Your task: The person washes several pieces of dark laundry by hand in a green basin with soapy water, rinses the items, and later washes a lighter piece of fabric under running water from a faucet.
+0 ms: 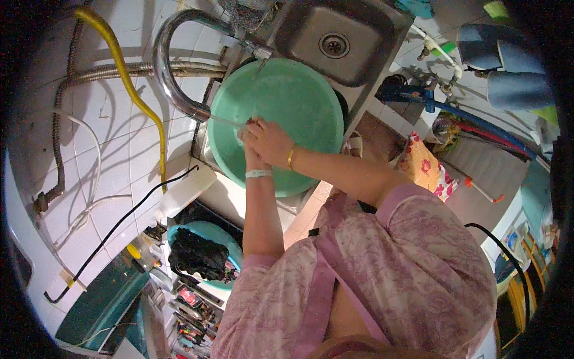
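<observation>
My left hand (252,157) and my right hand (269,140) are clasped together over a wide green basin (336,122). The right hand lies across the left one, its fingers bent round it. Most of the left fingers are hidden beneath the right hand. A thin stream of water (224,121) runs from the chrome faucet (162,66) and reaches the fingers. Nothing else shows between the hands. A white band (258,173) circles my left wrist, and a gold bangle (290,157) is on my right.
Beyond the basin is a steel sink (373,27) with a drain. A yellow hose (128,81) hangs along the tiled wall at left. Below left, a blue tub (224,234) holds dark cloth (194,254). A patterned cloth bag (418,164) stands to the right.
</observation>
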`<state>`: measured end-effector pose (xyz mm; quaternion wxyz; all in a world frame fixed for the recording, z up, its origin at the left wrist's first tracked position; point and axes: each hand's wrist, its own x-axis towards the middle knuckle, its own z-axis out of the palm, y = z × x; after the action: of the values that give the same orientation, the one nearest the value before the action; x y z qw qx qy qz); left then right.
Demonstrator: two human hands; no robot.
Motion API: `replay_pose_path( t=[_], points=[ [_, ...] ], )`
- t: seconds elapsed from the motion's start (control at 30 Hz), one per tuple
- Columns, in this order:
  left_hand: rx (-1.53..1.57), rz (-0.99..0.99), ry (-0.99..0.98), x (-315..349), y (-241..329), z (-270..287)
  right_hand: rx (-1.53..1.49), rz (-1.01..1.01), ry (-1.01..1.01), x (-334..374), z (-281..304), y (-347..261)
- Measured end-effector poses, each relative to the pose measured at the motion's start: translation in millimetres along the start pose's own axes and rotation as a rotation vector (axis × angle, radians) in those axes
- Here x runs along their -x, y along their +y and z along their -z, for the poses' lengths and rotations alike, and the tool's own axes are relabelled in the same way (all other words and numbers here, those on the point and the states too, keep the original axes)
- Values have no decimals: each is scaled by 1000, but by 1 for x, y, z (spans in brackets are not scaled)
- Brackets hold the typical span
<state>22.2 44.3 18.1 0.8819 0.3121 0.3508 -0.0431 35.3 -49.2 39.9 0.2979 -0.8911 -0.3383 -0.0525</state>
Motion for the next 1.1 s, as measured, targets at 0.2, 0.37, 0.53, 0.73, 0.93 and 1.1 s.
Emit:
replay_pose_path(
  t=[0.2, 0.37, 0.53, 0.73, 0.93, 1.1],
  points=[
    [51, 34, -138, -25, 2, 23, -238, -296, -30, -27, 11, 9],
    [52, -83, -112, 19, -3, -43, -678, -854, -257, -42, 2, 41],
    [105, -39, -104, 16, 1, -16, -504, -404, -128, -38, 7, 0],
    [26, 6, 26, 21, 7, 11, -457, -653, -222, -67, 45, 55],
    [7, 57, 105, 52, 3, 4, -19, -350, -205, -96, 23, 108],
    [14, 42, 111, 75, -6, -23, -356, -188, -20, -88, 9, 114]
  ],
)
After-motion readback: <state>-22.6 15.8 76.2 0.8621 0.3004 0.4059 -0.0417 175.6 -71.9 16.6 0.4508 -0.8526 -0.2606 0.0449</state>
